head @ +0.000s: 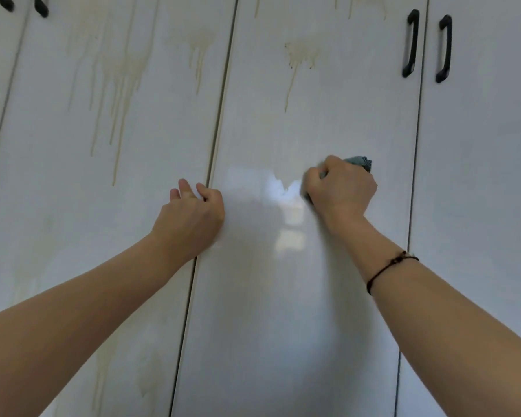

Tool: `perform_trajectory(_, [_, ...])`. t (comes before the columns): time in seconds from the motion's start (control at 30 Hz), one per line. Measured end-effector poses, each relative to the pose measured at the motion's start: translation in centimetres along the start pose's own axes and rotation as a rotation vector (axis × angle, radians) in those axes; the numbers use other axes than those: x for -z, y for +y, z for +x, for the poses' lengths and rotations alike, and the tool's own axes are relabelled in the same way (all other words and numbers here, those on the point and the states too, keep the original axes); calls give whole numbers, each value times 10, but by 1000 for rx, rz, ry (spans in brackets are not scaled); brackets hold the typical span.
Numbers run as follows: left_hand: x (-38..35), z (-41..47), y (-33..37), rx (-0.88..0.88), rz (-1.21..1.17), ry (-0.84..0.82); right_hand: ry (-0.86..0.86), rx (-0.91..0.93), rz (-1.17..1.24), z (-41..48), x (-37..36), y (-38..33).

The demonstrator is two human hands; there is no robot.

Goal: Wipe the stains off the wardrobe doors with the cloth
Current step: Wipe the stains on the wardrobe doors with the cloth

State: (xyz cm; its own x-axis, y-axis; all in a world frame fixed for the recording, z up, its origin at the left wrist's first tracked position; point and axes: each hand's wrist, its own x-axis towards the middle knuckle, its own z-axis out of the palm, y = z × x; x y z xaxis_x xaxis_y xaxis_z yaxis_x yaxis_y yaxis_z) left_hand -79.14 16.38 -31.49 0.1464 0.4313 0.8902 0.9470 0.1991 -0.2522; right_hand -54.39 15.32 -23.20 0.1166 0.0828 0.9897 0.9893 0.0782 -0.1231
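Wardrobe doors (313, 281) glossy white, smooth; cloth (360, 162) grey-green, nubby; handles (411, 43) matt black.

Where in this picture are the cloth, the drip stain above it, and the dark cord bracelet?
cloth (360, 162): head view, on the teal bunch that shows.
drip stain (300, 52): head view, on the blotch at its top.
cord bracelet (388, 263): head view, on the cord across the wrist.
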Motion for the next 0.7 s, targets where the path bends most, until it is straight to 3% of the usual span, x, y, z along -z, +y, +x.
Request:
perform_trajectory(0.07, [8, -1, -4, -14, 12, -22, -83, 157, -1, -11, -15, -52])
perform_trajectory(0.13, [17, -3, -7, -46, -9, -19, -122, 425, 70, -48, -26, -82])
perform_trajectory(0.23, [36, -3, -14, -87, 5, -30, -182, 637, 194, -97, -24, -48])
perform_trajectory(0.33, [53, 9, -17, -122, 107, 37, -148, 559, 131, -99, -7, 25])
perform_trajectory(0.43, [58, 32, -22, -96, 151, 149, -39, 265, -23, -49, 6, 74])
perform_trajectory(0.57, [48, 51, -30, -36, 129, 106, 71, -188, -10, 40, 11, 42])
perform_trajectory(0.63, [38, 52, -34, -35, 133, 103, 37, -120, -11, 45, -1, -11])
perform_trajectory(0.7, [31, 53, -34, -31, 127, 110, -57, 162, 34, 15, -18, -64])
